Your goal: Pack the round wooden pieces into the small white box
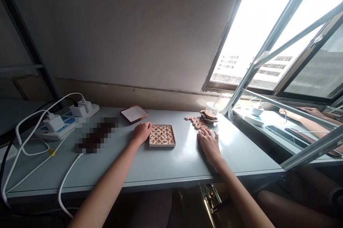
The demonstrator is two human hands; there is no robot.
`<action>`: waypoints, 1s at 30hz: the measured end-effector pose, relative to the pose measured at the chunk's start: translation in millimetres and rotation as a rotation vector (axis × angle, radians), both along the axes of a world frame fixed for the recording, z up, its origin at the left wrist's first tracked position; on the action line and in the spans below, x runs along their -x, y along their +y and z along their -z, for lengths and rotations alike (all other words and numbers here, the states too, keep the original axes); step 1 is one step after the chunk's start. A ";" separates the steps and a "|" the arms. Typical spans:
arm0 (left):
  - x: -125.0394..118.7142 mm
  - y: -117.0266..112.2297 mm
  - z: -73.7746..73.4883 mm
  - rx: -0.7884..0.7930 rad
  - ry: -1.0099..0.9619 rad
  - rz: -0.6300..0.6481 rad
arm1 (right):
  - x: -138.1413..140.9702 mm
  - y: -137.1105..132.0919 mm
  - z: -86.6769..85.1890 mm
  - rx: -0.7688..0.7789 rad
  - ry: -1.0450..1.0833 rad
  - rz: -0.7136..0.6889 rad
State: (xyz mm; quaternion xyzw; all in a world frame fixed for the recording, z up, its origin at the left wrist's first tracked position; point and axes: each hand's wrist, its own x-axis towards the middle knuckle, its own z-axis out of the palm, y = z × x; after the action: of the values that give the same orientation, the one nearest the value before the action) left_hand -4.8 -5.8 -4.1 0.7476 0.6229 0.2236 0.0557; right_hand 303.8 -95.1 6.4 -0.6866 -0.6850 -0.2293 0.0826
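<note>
A small square box full of round wooden chess discs with dark characters sits in the middle of the grey table. My left hand rests against the box's left side, fingers curled at its edge. My right hand lies flat on the table, fingers stretched out, just in front of a loose pile of wooden discs. The box's dark red lid lies upside down behind my left hand.
A clear plastic cup stands by the pile at the window. White power strips with chargers and white cables cover the table's left end. An open window frame juts over the right end.
</note>
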 end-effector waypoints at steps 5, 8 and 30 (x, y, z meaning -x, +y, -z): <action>0.3 1.9 1.9 -0.027 -0.124 0.048 | 20.1 -9.8 -13.1 0.029 0.082 -0.092; 0.9 4.5 4.1 -0.034 -0.194 0.092 | 46.9 6.4 -22.4 0.047 0.311 -0.245; 2.4 10.6 8.7 0.065 -0.300 0.161 | 55.7 112.6 0.6 -0.013 0.274 0.067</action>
State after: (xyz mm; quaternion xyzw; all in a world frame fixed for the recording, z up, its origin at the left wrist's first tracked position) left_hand -7.2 4.8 -12.8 0.7510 0.5526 0.3073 0.1901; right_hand 248.0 17.5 5.8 -0.7333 -0.6427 -0.1404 0.1720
